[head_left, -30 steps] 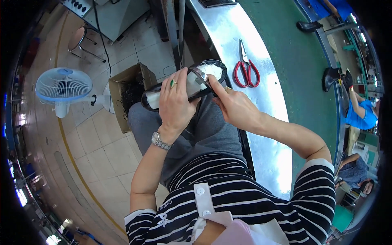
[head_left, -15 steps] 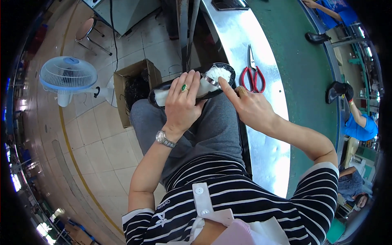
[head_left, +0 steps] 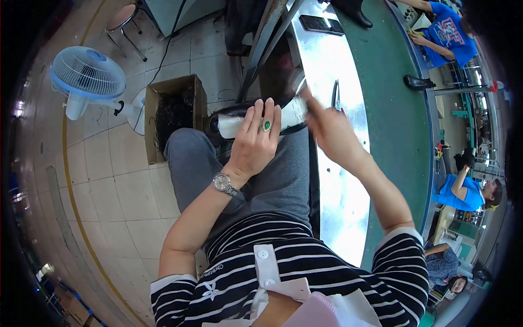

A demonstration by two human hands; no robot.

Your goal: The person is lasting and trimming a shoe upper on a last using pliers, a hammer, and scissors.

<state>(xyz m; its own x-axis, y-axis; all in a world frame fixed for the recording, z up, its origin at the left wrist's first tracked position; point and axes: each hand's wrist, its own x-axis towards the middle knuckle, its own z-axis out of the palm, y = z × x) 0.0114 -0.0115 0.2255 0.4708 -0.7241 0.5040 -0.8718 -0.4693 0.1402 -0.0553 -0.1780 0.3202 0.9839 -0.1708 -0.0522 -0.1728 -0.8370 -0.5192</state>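
A black shoe [head_left: 220,111] with a long white surface [head_left: 229,125] facing up lies across my thighs. My left hand [head_left: 253,143] holds it down, fingers laid close together over the white part; the thumb is mostly hidden. It wears a green-stoned ring, with a watch on the wrist. Over the shoe's right end is my right hand [head_left: 333,131], raised and smeared by motion. A blurred shiny metal tool [head_left: 298,82] sticks out beyond its fingers; its kind does not show. Scissors [head_left: 336,94] lie on the metal bench behind the right hand, their handles largely hidden.
The shiny metal bench [head_left: 344,218] runs along my right, with a phone [head_left: 321,24] at its far end. Beyond it is a green belt [head_left: 392,152] with black boots. A carton [head_left: 147,122] of black scraps and a fan [head_left: 90,76] stand left. Co-workers sit at right.
My right hand has lifted off the shoe's white right end and is in quick motion, the metal tool rising with it. My left hand stays on the shoe. The whole view has shifted slightly.
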